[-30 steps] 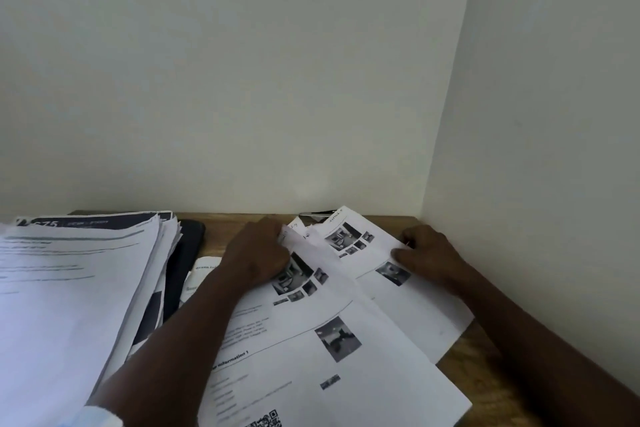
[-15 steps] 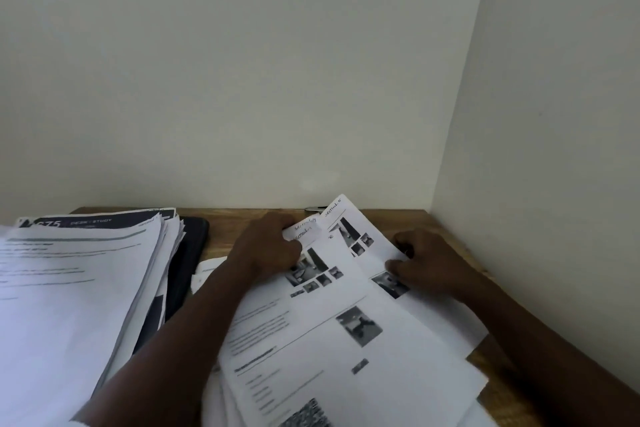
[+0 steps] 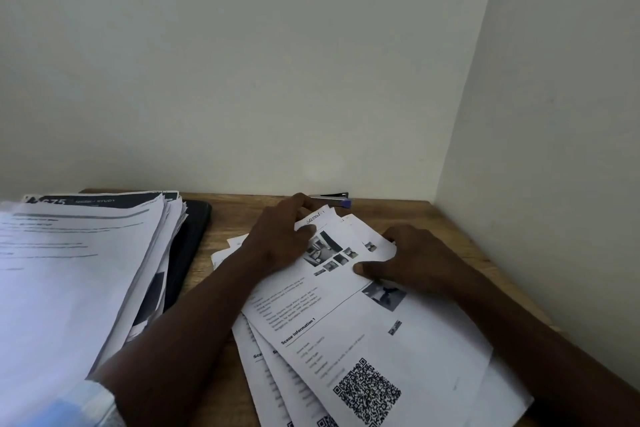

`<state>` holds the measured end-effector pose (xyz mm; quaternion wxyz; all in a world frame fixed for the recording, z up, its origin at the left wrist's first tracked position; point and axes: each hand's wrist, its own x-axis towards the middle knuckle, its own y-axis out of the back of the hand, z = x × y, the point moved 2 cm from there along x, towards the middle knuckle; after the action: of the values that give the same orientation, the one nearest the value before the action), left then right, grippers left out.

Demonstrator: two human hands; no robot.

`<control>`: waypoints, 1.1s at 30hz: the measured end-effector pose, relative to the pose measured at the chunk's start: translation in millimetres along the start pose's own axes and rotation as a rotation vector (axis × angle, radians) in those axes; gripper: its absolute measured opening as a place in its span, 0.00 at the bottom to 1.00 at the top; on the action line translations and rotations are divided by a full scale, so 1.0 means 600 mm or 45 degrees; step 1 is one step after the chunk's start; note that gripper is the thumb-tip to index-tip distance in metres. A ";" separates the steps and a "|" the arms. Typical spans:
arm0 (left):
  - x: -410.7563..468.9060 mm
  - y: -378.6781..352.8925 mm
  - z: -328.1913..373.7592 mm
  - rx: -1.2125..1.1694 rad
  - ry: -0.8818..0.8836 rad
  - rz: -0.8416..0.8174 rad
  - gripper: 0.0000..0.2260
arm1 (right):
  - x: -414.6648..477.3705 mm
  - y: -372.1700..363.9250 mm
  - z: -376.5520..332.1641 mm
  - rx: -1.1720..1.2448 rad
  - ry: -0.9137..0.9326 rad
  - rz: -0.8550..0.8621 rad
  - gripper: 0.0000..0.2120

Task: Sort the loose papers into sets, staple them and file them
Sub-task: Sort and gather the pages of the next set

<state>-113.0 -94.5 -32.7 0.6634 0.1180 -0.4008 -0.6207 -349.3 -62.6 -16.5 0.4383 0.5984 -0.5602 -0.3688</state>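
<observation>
A fanned set of printed sheets (image 3: 363,333) with photos and QR codes lies on the wooden desk (image 3: 228,218). My left hand (image 3: 284,236) pinches the top left corner of the sheets, where handwriting reads "SECTION". My right hand (image 3: 415,260) holds their right edge, thumb on top near the small photos. A stapler (image 3: 330,198) with a blue tip lies by the back wall, just beyond my left fingers.
A tall pile of papers (image 3: 69,270) fills the left side, partly covering a black folder (image 3: 188,243). Walls close the desk at the back and right, forming a corner (image 3: 436,184).
The spread sheets have been drawn together into a tighter stack. My right hand moved left onto the top sheet. The stapler behind my left hand has come into sight.
</observation>
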 end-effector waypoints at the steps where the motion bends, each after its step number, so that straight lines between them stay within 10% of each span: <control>1: 0.000 0.001 0.001 -0.032 0.005 -0.028 0.16 | 0.000 -0.001 0.001 -0.005 -0.008 0.012 0.34; 11: 0.006 0.010 -0.007 -0.114 -0.003 -0.035 0.21 | 0.006 -0.023 -0.008 0.211 0.169 0.457 0.26; 23: 0.007 0.019 -0.005 -0.119 -0.080 0.316 0.10 | 0.008 -0.040 -0.005 0.608 0.233 0.402 0.06; 33: 0.006 0.037 0.001 -0.992 0.365 0.447 0.08 | 0.004 0.000 0.017 0.734 0.177 0.359 0.26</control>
<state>-97.7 -93.0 -16.3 0.8023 -0.1255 -0.0553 -0.5809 -358.8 -66.3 -19.7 0.3347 0.6381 -0.6877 -0.0892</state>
